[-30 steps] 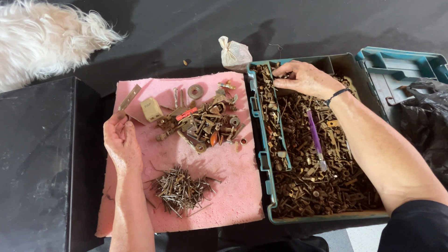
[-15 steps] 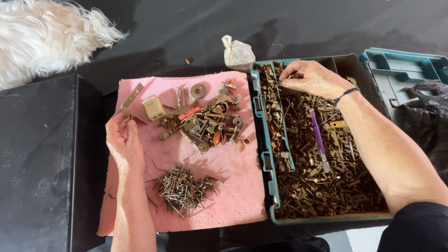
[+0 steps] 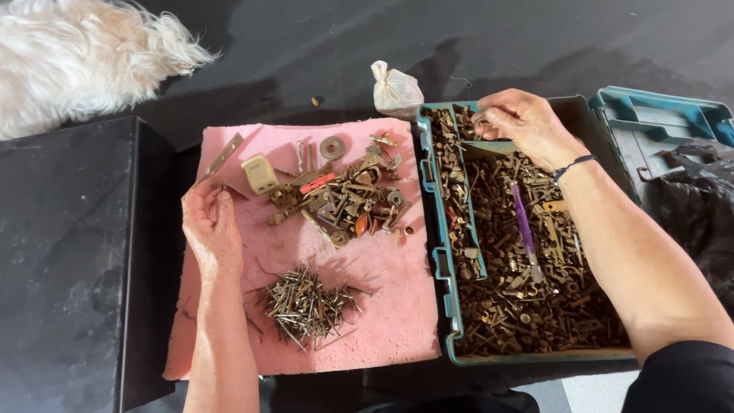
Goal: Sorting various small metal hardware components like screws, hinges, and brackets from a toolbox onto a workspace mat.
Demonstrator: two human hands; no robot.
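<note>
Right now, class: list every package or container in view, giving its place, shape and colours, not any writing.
Bag: small knotted whitish plastic, behind the pink mat.
Case: open teal box full of rusty hardware, right of mat; right hand inside.
Black box: far left.
Black bag: far right, crumpled.

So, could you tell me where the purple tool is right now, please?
In the head view, the purple tool lies on the rusty hardware in the teal case, right of the pink mat and just below the right hand.

Rusty, dull metal screws [image 3: 535, 298] fill a teal plastic case [image 3: 451, 306]; the pink mat [image 3: 382, 306] looks rough, fibrous.
</note>
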